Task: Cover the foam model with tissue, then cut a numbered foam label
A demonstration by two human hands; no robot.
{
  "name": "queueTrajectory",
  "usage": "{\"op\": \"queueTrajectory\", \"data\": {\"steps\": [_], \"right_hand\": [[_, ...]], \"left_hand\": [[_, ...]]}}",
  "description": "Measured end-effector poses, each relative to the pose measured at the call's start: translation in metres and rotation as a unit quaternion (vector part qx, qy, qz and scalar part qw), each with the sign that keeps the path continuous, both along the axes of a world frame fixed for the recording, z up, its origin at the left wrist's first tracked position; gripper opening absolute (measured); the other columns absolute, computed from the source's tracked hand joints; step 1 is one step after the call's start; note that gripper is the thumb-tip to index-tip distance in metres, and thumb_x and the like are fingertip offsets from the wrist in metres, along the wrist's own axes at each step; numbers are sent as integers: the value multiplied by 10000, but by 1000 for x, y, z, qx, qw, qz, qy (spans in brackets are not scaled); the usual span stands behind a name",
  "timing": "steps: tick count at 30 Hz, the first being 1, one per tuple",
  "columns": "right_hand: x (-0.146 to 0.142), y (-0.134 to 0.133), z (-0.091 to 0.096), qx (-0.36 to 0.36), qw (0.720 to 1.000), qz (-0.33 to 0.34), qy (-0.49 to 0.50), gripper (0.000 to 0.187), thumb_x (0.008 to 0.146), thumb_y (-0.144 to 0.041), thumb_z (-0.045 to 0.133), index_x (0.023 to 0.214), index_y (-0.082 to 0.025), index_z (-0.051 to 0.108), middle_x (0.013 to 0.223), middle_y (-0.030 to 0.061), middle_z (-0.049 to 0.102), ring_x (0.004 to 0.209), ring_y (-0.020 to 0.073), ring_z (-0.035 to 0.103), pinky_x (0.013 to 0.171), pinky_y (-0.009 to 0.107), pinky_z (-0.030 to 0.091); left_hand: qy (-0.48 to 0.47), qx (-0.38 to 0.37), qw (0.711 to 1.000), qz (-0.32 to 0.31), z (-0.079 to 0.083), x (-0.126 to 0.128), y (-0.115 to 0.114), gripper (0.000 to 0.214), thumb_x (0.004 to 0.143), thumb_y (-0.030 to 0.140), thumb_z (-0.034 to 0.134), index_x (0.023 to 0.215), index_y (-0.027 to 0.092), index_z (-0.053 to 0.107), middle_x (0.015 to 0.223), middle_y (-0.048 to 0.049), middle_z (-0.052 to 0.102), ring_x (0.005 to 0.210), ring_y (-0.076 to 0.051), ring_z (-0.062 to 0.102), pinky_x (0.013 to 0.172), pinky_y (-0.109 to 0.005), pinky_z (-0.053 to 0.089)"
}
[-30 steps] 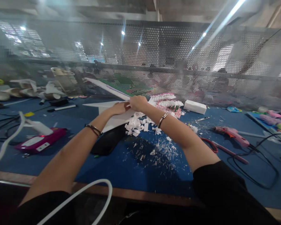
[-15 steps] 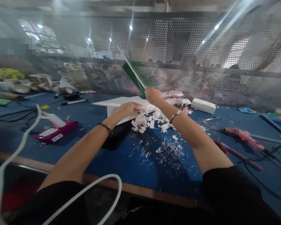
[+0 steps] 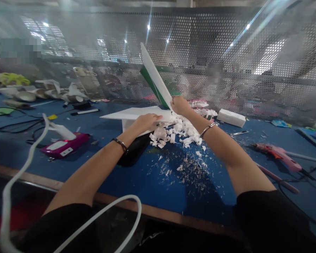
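My right hand (image 3: 180, 106) is closed around the lower end of a white sheet (image 3: 155, 72), which looks like foam board and stands up at a slant. Behind that sheet a green sheet (image 3: 152, 84) leans at a similar angle. My left hand (image 3: 147, 123) lies with fingers stretched out on a white board piece (image 3: 121, 114), near its right end. Beneath this piece a flat black object (image 3: 134, 151) is partly hidden. White scraps (image 3: 185, 131) are heaped between and below my hands, and fine shavings (image 3: 195, 172) lie scattered nearer to me.
A purple power strip (image 3: 65, 144) with a white plug and thick cable (image 3: 14, 182) stands at left. A white block (image 3: 231, 118), a tweezers-like metal tool (image 3: 239, 133) and a pink glue gun (image 3: 279, 156) lie at right. A perforated metal screen (image 3: 195, 52) rises behind the table.
The white sheet in my right hand has turned, showing more of its face instead of a thin edge. My left hand still rests on the board piece. The view has shifted slightly.
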State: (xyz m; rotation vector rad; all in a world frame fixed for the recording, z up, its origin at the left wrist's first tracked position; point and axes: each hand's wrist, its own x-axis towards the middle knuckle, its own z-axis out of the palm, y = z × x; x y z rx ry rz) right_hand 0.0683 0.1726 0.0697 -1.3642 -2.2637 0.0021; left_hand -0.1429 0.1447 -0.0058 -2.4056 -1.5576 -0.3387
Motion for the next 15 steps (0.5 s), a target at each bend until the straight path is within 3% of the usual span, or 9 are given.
{"op": "queueTrajectory", "data": {"steps": [4, 8, 12, 15], "right_hand": [[6, -4, -4, -37, 998, 5, 48, 341, 867, -234, 465, 1167, -96, 552, 1133, 200, 663, 1095, 311, 615, 952, 447, 461], [11, -2, -5, -82, 987, 11, 140, 347, 845, -237, 499, 1158, -94, 545, 1111, 193, 666, 1016, 308, 650, 913, 449, 496], [14, 0, -9, -160, 950, 35, 267, 279, 902, -290, 444, 1091, -122, 560, 935, 137, 699, 708, 216, 690, 702, 378, 575], [17, -2, -12, -208, 906, 63, 364, 258, 959, -336, 404, 999, -138, 565, 887, 107, 698, 688, 150, 686, 682, 304, 580]], "left_hand": [[12, 30, 999, 43, 4, 10, -16, 549, 890, 78, 348, 1392, 232, 510, 1252, -159, 631, 1176, -320, 561, 925, -448, 443], [3, 78, 994, 80, 8, 23, -28, 501, 954, 125, 262, 1401, 226, 464, 1361, -193, 542, 1283, -355, 458, 1026, -600, 310], [-32, 123, 987, 93, 17, 31, -34, 495, 988, 166, 197, 1437, 227, 397, 1505, -202, 380, 1400, -365, 313, 1093, -677, 125], [-66, 150, 983, 82, 24, 32, -35, 505, 983, 147, 216, 1460, 236, 356, 1571, -149, 286, 1458, -342, 212, 1127, -675, 13]]}}
